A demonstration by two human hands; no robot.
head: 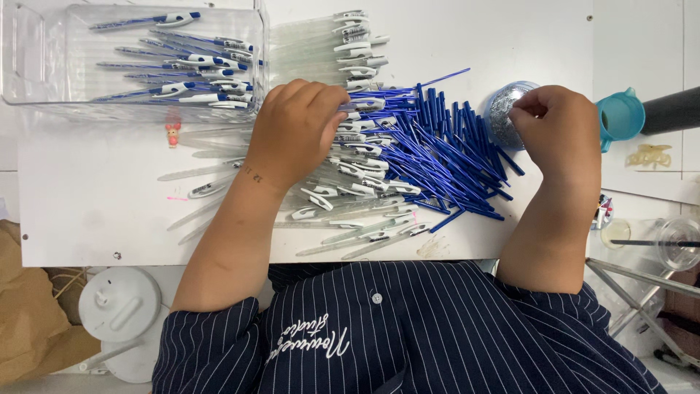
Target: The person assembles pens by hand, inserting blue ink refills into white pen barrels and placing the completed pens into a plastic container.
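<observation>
Seen from above my head, my left hand (295,131) rests curled, knuckles up, on clear pen barrels (343,182) at centre; what it grips I cannot tell. My right hand (558,128), fingers pinched shut, touches a small round dish (503,109) beside a heap of blue refills (445,157), too many to count. A clear plastic bin (44,66) at upper left holds roughly ten assembled pens (193,62).

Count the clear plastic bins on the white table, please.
1. The clear plastic bin stands at the table's far left corner, holding assembled blue pens. The left hand rests on loose pen parts right of it. More bins may be out of view.
</observation>
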